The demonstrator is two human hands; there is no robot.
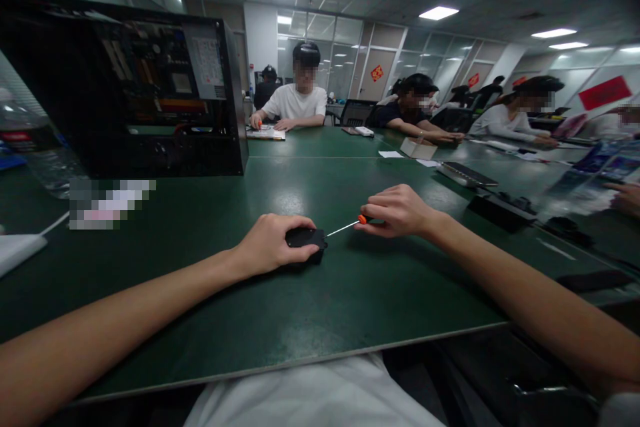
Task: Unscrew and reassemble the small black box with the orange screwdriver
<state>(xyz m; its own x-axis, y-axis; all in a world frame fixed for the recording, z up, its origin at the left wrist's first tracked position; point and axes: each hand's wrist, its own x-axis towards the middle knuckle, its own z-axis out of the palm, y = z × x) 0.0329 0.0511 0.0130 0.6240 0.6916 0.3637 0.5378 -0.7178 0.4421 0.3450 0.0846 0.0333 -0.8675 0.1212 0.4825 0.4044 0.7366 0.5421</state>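
Green table [210,293] fills most of view, running from near edge at bottom to far end w/ seated people. Open black PC case [125,90] stands upper left on table, side panel off, boards & cables visible inside. Clear bottle [35,147] just left of case, partly behind it. White flat item [17,250] at far left edge, thin cable leading off it. Across table: person in white tee [295,103] facing this way, hands on papers [267,133]; more people along right side, heads down over small items. Black flat device [467,175] & dark parts [503,208] lie right of centre, well apart from hands. Another person's hand [627,199] at far right edge. Centre front: left hand [273,243] curled over small black module [306,240], fingers wrapped on top, thumb at near side, pinning it flat to table. Module sits centre of table, near front edge, between both hands. Right hand [397,210] just right of it, closed in pinch grip round screwdriver [350,225], orange collar showing at fingertips, thin metal shaft slanting down-left, tip at module's right edge; actual contact too small to tell. Both forearms bare, stretched in from bottom corners.
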